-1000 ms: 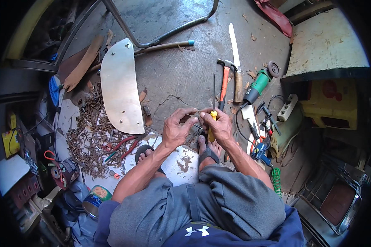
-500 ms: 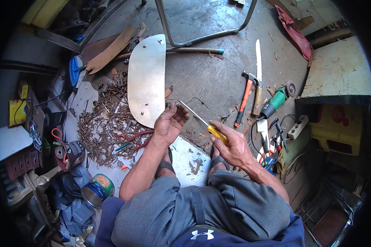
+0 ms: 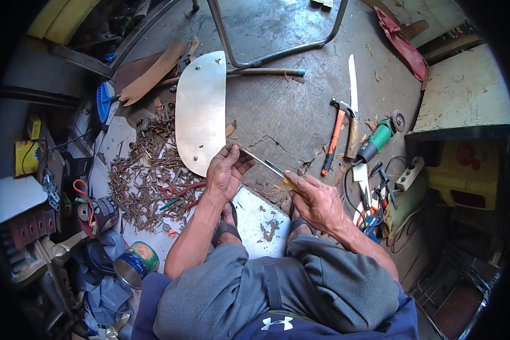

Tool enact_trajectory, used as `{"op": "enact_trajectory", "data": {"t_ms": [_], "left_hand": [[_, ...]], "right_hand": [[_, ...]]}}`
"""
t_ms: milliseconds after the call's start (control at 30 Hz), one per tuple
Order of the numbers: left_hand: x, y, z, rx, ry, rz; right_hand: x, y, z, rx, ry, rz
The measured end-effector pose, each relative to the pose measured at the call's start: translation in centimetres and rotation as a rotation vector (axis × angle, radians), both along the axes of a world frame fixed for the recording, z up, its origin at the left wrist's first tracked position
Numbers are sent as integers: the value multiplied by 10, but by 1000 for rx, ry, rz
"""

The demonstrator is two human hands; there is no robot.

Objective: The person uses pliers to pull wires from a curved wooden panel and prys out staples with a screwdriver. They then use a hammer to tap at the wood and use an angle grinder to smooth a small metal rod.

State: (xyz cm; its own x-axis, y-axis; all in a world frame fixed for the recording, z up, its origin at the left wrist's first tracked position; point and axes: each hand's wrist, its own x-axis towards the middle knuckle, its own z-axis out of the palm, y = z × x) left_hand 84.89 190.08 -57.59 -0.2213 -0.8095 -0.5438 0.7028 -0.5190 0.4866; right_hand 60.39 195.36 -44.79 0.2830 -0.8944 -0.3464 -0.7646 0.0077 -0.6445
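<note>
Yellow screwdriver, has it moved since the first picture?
Yes, the yellow screwdriver swung left, away from the hammer, its tip now by the left hand.

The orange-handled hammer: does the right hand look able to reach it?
Probably yes: the hammer lies just beyond the right hand, nothing visible blocking the way, but this hand holds the screwdriver.

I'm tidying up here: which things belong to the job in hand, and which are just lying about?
In use:
yellow-handled screwdriver, right hand holding it, left hand near its tip

Seemingly lying about:
hammer
wooden-handled blade
green grinder
rusty metal heap
</note>
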Motion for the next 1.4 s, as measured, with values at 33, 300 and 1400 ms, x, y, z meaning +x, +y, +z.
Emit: {"op": "enact_trajectory", "data": {"t_ms": [33, 300, 1400], "left_hand": [[3, -1, 3, -27, -54, -36], [29, 39, -18, 95, -38, 43], [59, 48, -71, 106, -796, 202]], "right_hand": [[-1, 1, -5, -4, -89, -23], [22, 6, -38, 178, -252, -45], [67, -20, -67, 157, -25, 120]]}}
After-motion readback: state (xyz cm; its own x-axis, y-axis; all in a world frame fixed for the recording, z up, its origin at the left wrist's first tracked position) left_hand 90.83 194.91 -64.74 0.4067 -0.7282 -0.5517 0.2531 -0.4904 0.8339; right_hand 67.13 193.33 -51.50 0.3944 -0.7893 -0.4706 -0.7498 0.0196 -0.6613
